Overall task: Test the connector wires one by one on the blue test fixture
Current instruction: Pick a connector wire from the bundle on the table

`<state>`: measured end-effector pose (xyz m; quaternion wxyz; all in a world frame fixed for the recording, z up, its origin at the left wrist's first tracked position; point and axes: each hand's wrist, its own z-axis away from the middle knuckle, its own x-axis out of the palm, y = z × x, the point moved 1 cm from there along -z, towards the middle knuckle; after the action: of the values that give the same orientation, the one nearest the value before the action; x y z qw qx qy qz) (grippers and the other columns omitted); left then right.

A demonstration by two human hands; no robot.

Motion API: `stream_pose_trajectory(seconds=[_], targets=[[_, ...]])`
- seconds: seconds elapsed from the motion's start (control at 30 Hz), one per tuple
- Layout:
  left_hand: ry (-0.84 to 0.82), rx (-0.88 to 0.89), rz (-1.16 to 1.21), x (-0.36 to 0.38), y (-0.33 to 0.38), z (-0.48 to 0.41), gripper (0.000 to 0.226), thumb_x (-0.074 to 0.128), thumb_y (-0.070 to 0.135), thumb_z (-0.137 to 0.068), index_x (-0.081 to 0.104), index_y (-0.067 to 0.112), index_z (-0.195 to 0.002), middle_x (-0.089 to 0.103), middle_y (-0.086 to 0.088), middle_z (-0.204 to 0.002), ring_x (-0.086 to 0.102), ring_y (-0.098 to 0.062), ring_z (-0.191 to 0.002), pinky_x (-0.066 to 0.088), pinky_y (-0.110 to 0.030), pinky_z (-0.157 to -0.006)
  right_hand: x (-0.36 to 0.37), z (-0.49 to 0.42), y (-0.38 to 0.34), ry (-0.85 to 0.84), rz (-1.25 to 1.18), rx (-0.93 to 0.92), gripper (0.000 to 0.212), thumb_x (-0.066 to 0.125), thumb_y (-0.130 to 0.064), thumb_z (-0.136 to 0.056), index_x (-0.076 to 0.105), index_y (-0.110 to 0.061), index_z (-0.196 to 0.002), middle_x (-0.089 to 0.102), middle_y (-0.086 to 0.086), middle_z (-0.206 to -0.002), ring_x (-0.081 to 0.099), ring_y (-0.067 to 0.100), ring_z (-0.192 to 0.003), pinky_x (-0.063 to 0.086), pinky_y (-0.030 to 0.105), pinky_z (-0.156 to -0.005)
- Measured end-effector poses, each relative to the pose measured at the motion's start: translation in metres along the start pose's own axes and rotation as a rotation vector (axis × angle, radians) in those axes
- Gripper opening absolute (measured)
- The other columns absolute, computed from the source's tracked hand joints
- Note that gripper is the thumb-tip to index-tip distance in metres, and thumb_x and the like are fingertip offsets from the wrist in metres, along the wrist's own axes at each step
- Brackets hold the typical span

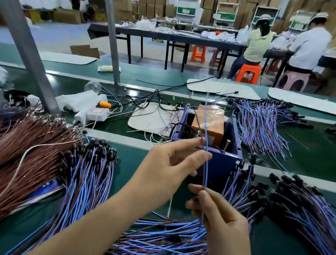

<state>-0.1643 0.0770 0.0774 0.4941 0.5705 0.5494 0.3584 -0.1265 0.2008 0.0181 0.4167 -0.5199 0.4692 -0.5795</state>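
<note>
The blue test fixture [219,166] is an open box at the middle of the bench, with an orange block [209,121] inside it. In front of the fixture I hold one blue-and-brown connector wire [205,170] upright. My left hand [171,167] pinches the wire between thumb and forefinger at the fixture's near rim. Lower down, my right hand [219,218] grips the same wire with curled fingers. The wire's top end rises past the fixture; its connector end is hidden in my right hand.
Heaps of blue-and-brown connector wires lie at left [87,179], near centre [160,247], right [307,212] and behind the fixture [262,125]. A brown wire bundle [11,152] fills the far left. A metal post [27,39] and white adapter [97,113] stand behind.
</note>
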Motion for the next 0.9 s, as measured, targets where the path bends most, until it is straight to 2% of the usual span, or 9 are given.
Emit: stream_pose_trajectory(seconds=[0.07,0.13,0.23,0.33,0.5,0.57,0.67,0.77,0.9], targets=[[0.02,-0.003,0.092,0.005,0.009,-0.01,0.024,0.058,0.036,-0.078,0.068,0.028,-0.099,0.075,0.004,-0.091,0.051,-0.002,-0.053,0.04,-0.014,-0.045,-0.002,0.002,-0.003,-0.033,0.057,-0.002,0.028,0.06,-0.018,-0.086,0.078,-0.038,-0.075,0.072,0.006,-0.067,0.067,0.009,-0.065,0.053,0.017,-0.066],[0.048,-0.01,0.184,0.008,0.013,-0.019,0.016,0.057,0.023,-0.087,0.069,0.019,-0.096,0.075,0.0,-0.083,0.046,-0.004,-0.047,0.037,-0.016,-0.04,-0.006,0.002,-0.005,-0.054,0.094,0.008,0.032,0.059,-0.016,-0.088,0.078,-0.038,-0.074,0.072,0.004,-0.066,0.067,0.008,-0.064,0.052,0.015,-0.067],[0.083,-0.013,0.225,0.009,0.014,-0.032,0.016,0.053,0.011,-0.093,0.069,0.011,-0.091,0.071,-0.002,-0.071,0.045,-0.004,-0.043,0.039,-0.015,-0.039,-0.015,-0.002,-0.008,-0.082,0.12,0.057,0.032,0.06,-0.013,-0.088,0.079,-0.035,-0.073,0.074,0.002,-0.071,0.069,0.008,-0.071,0.053,0.016,-0.069],[0.012,-0.081,0.217,0.014,0.009,-0.041,0.02,0.051,0.008,-0.095,0.068,0.008,-0.086,0.067,-0.001,-0.066,0.047,-0.005,-0.044,0.041,-0.015,-0.042,-0.027,-0.019,-0.015,-0.018,0.11,0.049,0.025,0.058,-0.008,-0.09,0.077,-0.026,-0.088,0.076,-0.001,-0.081,0.07,0.007,-0.081,0.05,0.021,-0.07],[-0.13,-0.196,0.212,0.029,-0.008,-0.055,0.019,0.048,0.006,-0.097,0.066,0.003,-0.092,0.063,-0.002,-0.067,0.05,-0.004,-0.048,0.046,-0.014,-0.047,-0.04,-0.062,-0.041,0.107,0.078,-0.084,0.019,0.06,-0.028,-0.087,0.076,-0.022,-0.093,0.076,-0.002,-0.09,0.069,0.012,-0.09,0.056,0.023,-0.069],[-0.191,-0.193,0.219,0.036,-0.011,-0.06,0.017,0.049,0.005,-0.097,0.066,0.002,-0.095,0.062,-0.003,-0.068,0.052,-0.005,-0.05,0.048,-0.015,-0.05,-0.04,-0.078,-0.053,0.077,0.091,-0.132,0.025,0.062,-0.037,-0.077,0.078,-0.021,-0.088,0.076,-0.002,-0.087,0.07,0.012,-0.085,0.056,0.022,-0.069],[-0.271,-0.164,0.225,0.044,-0.009,-0.071,0.016,0.049,0.004,-0.096,0.064,0.005,-0.092,0.061,0.002,-0.066,0.053,-0.005,-0.053,0.05,-0.015,-0.052,-0.035,-0.092,-0.068,-0.003,0.103,-0.172,0.02,0.067,-0.036,-0.068,0.079,-0.027,-0.081,0.073,0.011,-0.077,0.062,0.016,-0.064,0.054,0.032,-0.062],[-0.287,-0.108,0.202,0.045,-0.002,-0.081,0.016,0.048,0.003,-0.096,0.064,-0.001,-0.097,0.061,0.004,-0.066,0.054,-0.005,-0.055,0.051,-0.016,-0.054,-0.034,-0.099,-0.08,-0.045,0.101,-0.236,0.016,0.067,-0.033,-0.069,0.079,-0.027,-0.078,0.066,0.014,-0.071,0.055,0.013,-0.058,0.051,0.023,-0.051],[-0.159,0.018,0.237,0.033,0.016,-0.091,0.017,0.048,0.002,-0.096,0.064,0.001,-0.1,0.064,0.001,-0.074,0.056,-0.004,-0.058,0.052,-0.017,-0.057,-0.034,-0.098,-0.087,-0.113,0.203,-0.274,0.016,0.064,-0.044,-0.063,0.075,-0.047,-0.074,0.071,-0.013,-0.065,0.06,-0.006,-0.056,0.043,0.003,-0.053]])
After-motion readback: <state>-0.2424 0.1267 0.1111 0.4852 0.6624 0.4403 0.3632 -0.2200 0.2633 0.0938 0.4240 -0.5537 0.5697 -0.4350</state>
